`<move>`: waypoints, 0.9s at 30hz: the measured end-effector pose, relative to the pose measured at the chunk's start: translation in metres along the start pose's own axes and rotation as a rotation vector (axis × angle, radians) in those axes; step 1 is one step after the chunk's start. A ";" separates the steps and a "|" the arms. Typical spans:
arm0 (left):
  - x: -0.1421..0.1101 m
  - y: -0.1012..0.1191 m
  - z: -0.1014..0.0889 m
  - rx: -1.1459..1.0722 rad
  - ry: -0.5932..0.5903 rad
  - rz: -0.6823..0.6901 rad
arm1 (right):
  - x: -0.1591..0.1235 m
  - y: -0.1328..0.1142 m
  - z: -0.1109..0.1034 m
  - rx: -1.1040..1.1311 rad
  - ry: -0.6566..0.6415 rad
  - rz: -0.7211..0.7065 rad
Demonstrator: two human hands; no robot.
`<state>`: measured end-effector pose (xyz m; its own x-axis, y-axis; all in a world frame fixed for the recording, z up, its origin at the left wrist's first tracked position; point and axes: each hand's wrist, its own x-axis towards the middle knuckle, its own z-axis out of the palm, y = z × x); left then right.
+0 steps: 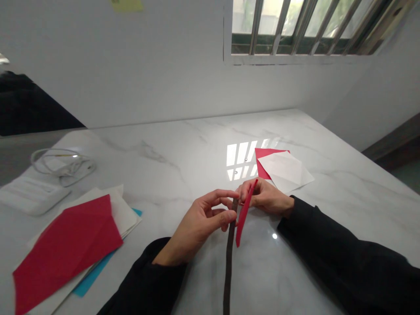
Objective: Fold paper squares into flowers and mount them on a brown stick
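My left hand [205,218] and my right hand [265,197] meet over the white marble table [183,157], both in black sleeves. Between them stands a narrow folded red paper [244,214], seen edge-on and tilted. The right hand's fingers pinch its upper end. My left thumb and forefinger close on its near side, at the top of a dark thin strip [229,262] that runs down toward me. Whether that strip is a shadow, a reflection or a separate thing I cannot tell.
A folded red-and-white sheet [284,168] lies just beyond my right hand. At the left lies a stack with a red sheet [68,245] on white and blue papers. A white cable [62,164] and a white flat device [31,194] sit at the far left.
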<state>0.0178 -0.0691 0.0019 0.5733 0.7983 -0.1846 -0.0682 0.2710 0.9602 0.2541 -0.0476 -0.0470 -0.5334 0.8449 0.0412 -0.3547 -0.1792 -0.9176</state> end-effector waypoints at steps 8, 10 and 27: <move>0.000 -0.002 0.004 -0.021 -0.017 -0.031 | -0.001 -0.004 0.003 -0.047 0.016 0.032; 0.001 -0.002 0.004 -0.029 -0.015 -0.026 | -0.001 -0.005 0.004 -0.059 0.018 0.033; 0.005 -0.007 -0.001 -0.004 -0.007 -0.021 | 0.000 -0.008 0.007 -0.076 0.034 0.031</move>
<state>0.0201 -0.0660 -0.0056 0.5799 0.7890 -0.2028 -0.0596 0.2894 0.9554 0.2511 -0.0494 -0.0369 -0.5164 0.8564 0.0004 -0.2785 -0.1675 -0.9457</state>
